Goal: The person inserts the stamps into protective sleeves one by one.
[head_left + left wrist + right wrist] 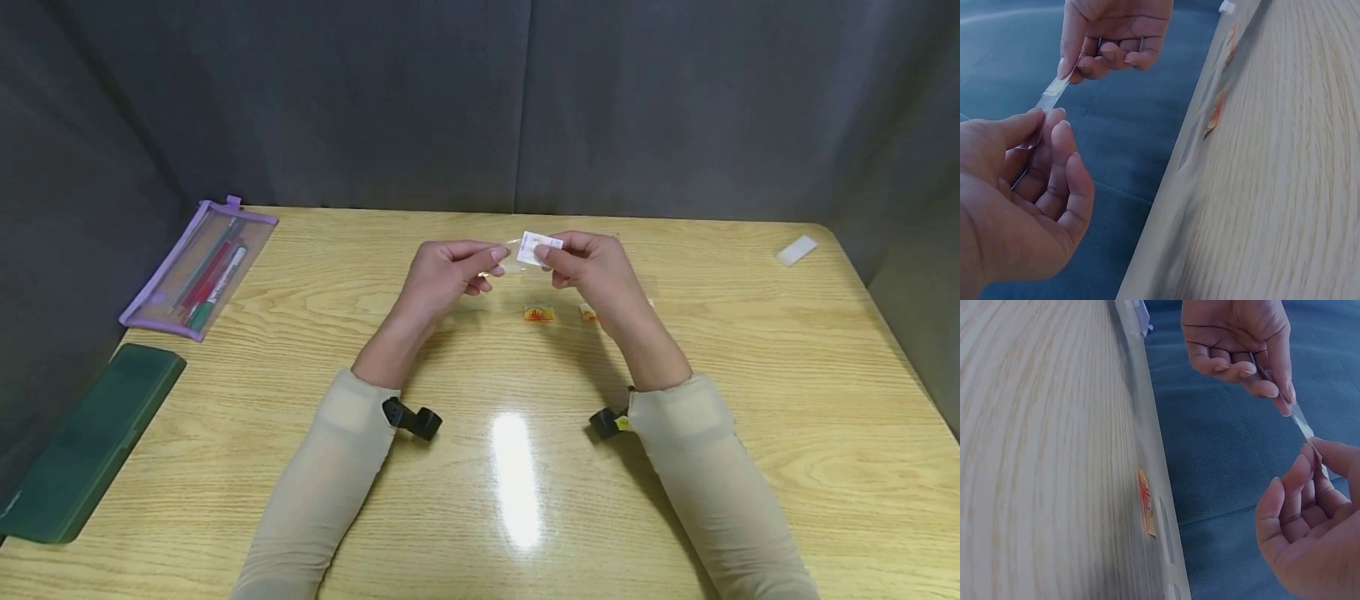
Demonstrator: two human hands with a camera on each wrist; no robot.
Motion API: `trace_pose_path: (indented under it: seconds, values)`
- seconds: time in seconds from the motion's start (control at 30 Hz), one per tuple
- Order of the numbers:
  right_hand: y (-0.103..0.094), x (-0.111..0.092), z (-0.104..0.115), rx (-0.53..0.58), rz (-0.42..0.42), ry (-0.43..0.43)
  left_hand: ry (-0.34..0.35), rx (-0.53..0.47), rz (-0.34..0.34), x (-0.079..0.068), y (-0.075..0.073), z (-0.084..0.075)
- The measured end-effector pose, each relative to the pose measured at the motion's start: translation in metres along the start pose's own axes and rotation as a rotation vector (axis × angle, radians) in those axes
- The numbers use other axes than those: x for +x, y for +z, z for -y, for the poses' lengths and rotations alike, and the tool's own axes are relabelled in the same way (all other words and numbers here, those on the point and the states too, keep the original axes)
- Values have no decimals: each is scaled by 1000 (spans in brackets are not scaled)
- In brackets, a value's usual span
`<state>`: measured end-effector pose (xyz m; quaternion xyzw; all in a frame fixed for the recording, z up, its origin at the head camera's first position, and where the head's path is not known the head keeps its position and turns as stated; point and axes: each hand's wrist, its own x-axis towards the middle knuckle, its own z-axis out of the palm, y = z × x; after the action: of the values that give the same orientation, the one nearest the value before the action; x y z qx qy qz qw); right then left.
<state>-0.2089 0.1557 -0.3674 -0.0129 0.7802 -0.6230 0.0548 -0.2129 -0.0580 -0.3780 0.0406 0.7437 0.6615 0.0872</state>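
Slip [528, 245] in right hand [591, 265] (pinched).

Room opens either side of the fingers [484, 259]; below them, apparently two orange packets [539, 313] obstruct the table [787, 375].

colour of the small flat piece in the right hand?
The small flat rectangular piece is mostly white with some printed marks; head view shows it best.
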Motion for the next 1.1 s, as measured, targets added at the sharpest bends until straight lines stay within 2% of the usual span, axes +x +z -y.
trace_pose_path:
  seconds: [0.43, 0.83, 1.1]
  values:
    - [-4, -1, 2, -90, 88, 19, 9, 1, -5, -1, 0, -1]
    - [-4, -1, 3, -118, 100, 2, -2, -15, 0, 0, -2, 1]
    - [-5, -1, 2, -140, 91, 22, 3, 0, -1, 0, -1, 1]
